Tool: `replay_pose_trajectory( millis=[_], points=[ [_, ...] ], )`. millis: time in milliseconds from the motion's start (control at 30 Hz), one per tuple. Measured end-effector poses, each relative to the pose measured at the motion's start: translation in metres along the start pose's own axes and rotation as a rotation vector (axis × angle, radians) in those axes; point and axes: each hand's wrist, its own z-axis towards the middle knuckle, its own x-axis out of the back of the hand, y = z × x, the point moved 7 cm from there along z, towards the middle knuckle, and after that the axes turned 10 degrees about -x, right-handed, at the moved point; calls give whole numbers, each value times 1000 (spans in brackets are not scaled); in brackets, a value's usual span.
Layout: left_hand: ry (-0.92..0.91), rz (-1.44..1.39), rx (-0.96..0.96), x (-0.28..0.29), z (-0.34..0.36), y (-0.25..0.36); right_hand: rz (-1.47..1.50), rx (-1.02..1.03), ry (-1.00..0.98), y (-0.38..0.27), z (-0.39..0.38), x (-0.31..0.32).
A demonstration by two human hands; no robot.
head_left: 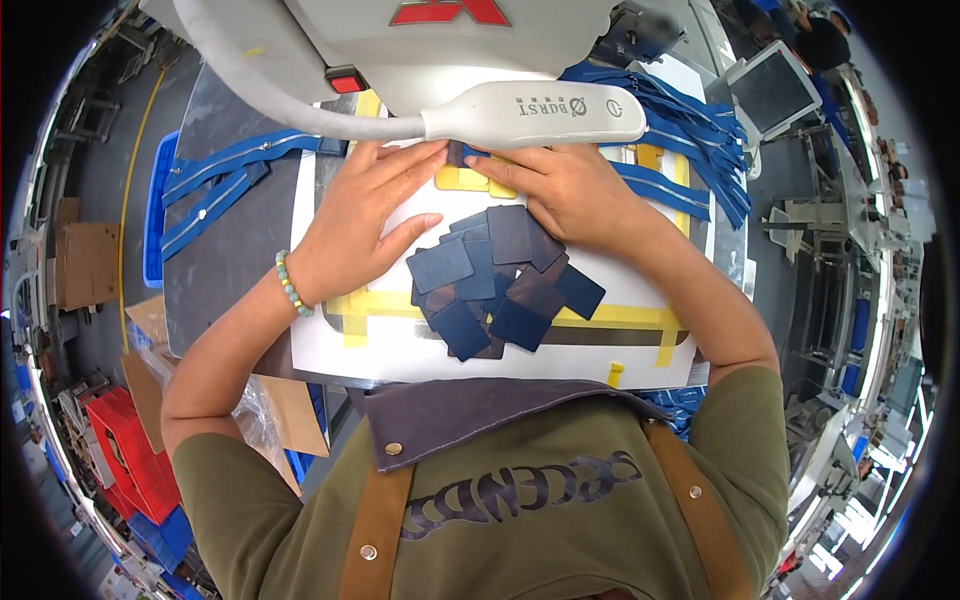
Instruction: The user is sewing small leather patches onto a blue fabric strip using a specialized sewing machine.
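Beneath the sewing machine head, both hands lie over the white work surface. My left hand is stretched out with its thumb spread, and its fingertips touch a small dark patch. From the other side my right hand reaches in, its index fingertip at the same patch and blue zipper tape; the lamp partly hides its other fingers. Yellow blocks sit just below the fingertips. Nearer to me, a loose pile of dark blue rectangular patches lies between the hands. Blue zipper tape runs out past my left hand.
The sewing machine head and a white lamp on a curved neck hang low over my hands. A bundle of blue zippers lies at the far right, near a screen. Yellow tape frames the white surface.
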Motion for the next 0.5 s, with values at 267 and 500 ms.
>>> replay_pose_trajectory(
  millis=[267,500],
  points=[
    [-26,-52,13,-4,-3,-1,-9,5,-6,4,-4,-7],
    [-99,-14,24,-10,-3,-1,-9,52,22,1,1,-3]
  ],
)
